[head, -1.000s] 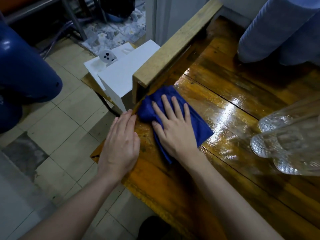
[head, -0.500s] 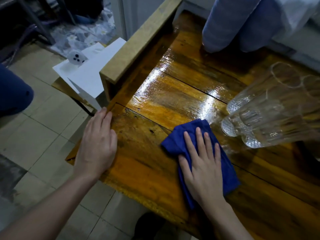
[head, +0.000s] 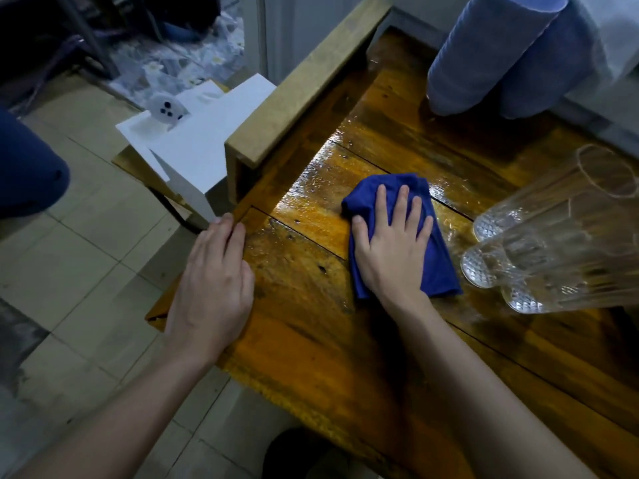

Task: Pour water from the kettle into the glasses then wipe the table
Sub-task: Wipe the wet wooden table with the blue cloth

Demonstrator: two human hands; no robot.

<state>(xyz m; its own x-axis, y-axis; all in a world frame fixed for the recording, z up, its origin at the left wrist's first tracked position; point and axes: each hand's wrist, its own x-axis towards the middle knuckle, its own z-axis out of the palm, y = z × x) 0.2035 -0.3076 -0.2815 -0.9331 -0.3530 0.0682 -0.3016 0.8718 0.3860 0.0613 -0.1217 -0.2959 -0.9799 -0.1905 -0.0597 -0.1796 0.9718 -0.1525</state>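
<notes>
Pressing flat, right hand [head: 392, 250] hides blue cloth [head: 435, 264]; left hand [head: 212, 288] open on table [head: 311, 340].

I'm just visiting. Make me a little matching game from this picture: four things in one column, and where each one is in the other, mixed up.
1. blue cloth
2. left hand
3. glasses
4. white box

A. off the table, beyond its left side
B. standing at the right, near the cloth
C. flat on the table's left edge
D. under the right hand

Pairs: 1-D, 2-C, 3-B, 4-A
</notes>
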